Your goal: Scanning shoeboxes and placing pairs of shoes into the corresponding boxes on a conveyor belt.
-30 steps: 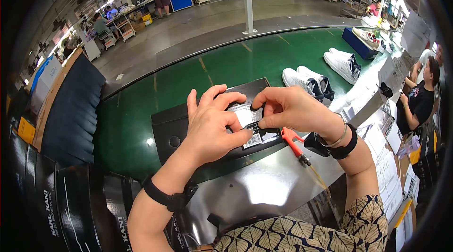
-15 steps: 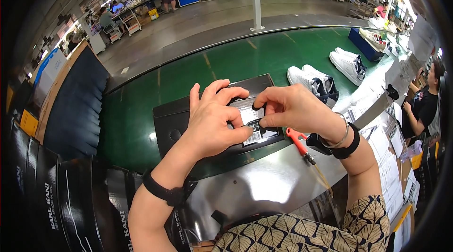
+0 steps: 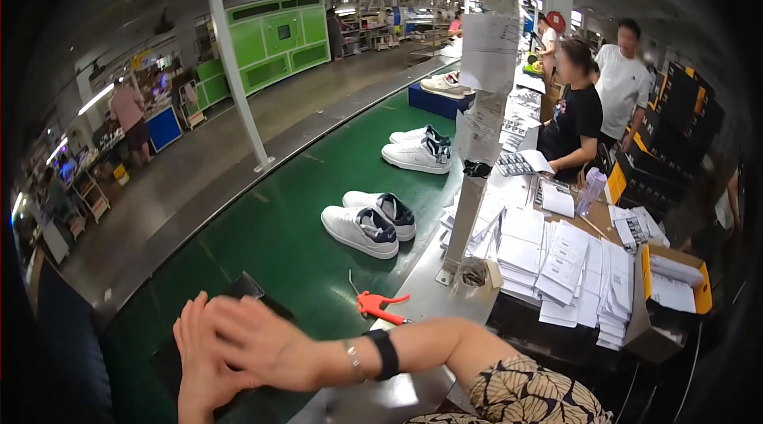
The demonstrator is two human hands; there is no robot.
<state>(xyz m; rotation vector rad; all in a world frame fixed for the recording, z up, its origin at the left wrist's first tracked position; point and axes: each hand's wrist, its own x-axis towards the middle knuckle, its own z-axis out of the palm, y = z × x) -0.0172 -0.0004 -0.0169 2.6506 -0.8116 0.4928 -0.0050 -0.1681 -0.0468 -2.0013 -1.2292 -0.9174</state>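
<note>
At the lower left, my left hand [image 3: 199, 356] lies over a black shoe box [image 3: 254, 287], its fingers stretched out. My right hand [image 3: 266, 344] crosses over it with extended fingers that are slightly blurred; nothing shows in either hand. Both hands hide most of the box, including its label. Beyond my right wrist, a red air blow gun [image 3: 383, 306] rests at the edge of the green conveyor belt [image 3: 262, 241]. A pair of white sneakers [image 3: 362, 229] with dark linings stands further along, and a second white pair [image 3: 417, 152] stands behind it.
A blue box [image 3: 439, 100] carries more shoes up the belt. On the right, a metal post [image 3: 469, 217] rises beside stacked white papers [image 3: 524, 245] and an open carton [image 3: 668, 313]. A co-worker in black [image 3: 576, 118] sits past the papers; a person in white [image 3: 624, 78] stands behind.
The view has swung to the right, so hands and box now appear at the lower left. My fingers have gone from pinching at the box's label to stretched out, right hand over left.
</note>
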